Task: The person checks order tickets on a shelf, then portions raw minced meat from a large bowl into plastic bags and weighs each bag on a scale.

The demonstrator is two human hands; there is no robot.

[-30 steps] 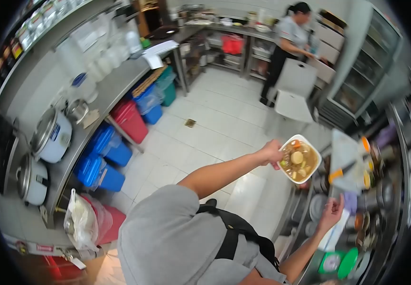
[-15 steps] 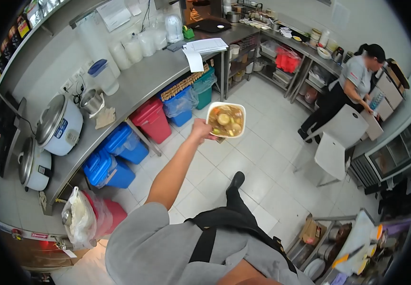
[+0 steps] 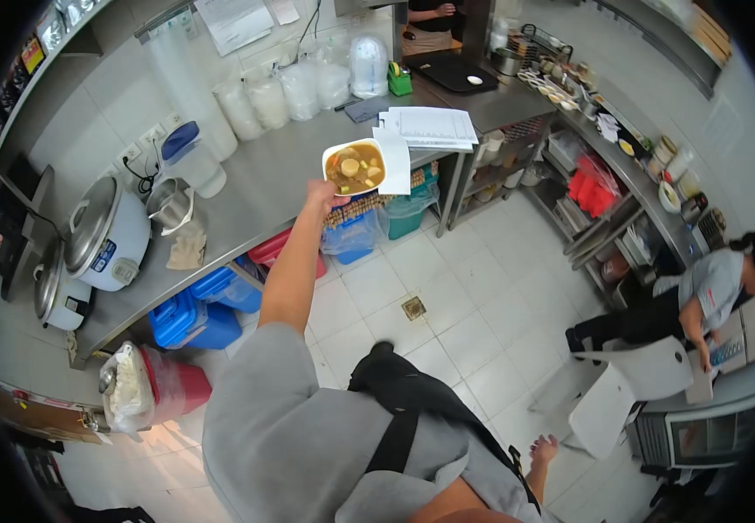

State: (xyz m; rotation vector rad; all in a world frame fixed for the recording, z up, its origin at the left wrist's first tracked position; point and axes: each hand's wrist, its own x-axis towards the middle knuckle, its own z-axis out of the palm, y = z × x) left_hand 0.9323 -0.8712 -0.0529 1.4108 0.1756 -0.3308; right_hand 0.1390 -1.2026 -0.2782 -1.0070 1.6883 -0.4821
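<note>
My left hand point(image 3: 323, 196) reaches out over the front edge of the steel counter point(image 3: 251, 187), closed on the rim of a white square bowl point(image 3: 357, 143). Brown soup point(image 3: 356, 168) with pale round pieces and some green and orange bits fills it. Printed sheets point(image 3: 430, 127) lie on the counter just beyond the bowl, which overlaps them in view. Low at my side, my right hand point(image 3: 544, 449) holds nothing, its fingers apart.
Rice cookers point(image 3: 109, 235), a metal pot point(image 3: 171, 205) and a lidded pitcher point(image 3: 193, 157) stand on the counter. Bins point(image 3: 190, 318) sit underneath. A black tray point(image 3: 449, 73) lies at the far end. At right, a co-worker point(image 3: 709, 292) bends near a white chair point(image 3: 608, 405).
The bowl in my left hand has moved from above the floor to the counter's edge. My view has turned, and my right hand has come into sight.
</note>
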